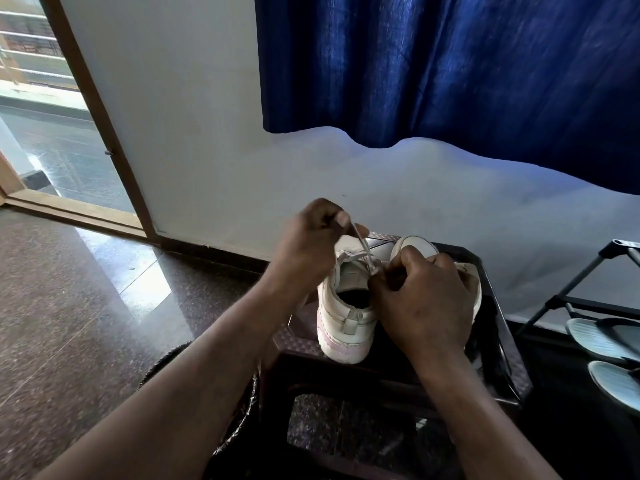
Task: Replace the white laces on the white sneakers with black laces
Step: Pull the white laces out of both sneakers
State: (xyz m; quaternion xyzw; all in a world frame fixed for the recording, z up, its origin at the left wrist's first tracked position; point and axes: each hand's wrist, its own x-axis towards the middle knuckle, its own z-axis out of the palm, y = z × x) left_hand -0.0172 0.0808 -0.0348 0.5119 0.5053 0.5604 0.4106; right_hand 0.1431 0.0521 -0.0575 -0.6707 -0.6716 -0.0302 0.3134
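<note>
Two white sneakers stand on a dark stool (301, 341). The near sneaker (343, 323) shows its heel and pink-tinged sole. The other sneaker (415, 245) lies behind my right hand, mostly hidden. My left hand (311, 244) is raised above the near sneaker, pinching a white lace (363, 249) that runs taut down to the eyelets. My right hand (422, 299) is closed at the sneaker's tongue and eyelets. Black laces (488, 337) hang over the stool's right side.
A blue curtain (450, 71) hangs on the white wall behind. An open doorway (52, 133) is at the left. A black shoe rack (588, 306) with pale slippers (602, 337) stands at the right. A dark round basket (242, 410) sits by the stool on the polished stone floor.
</note>
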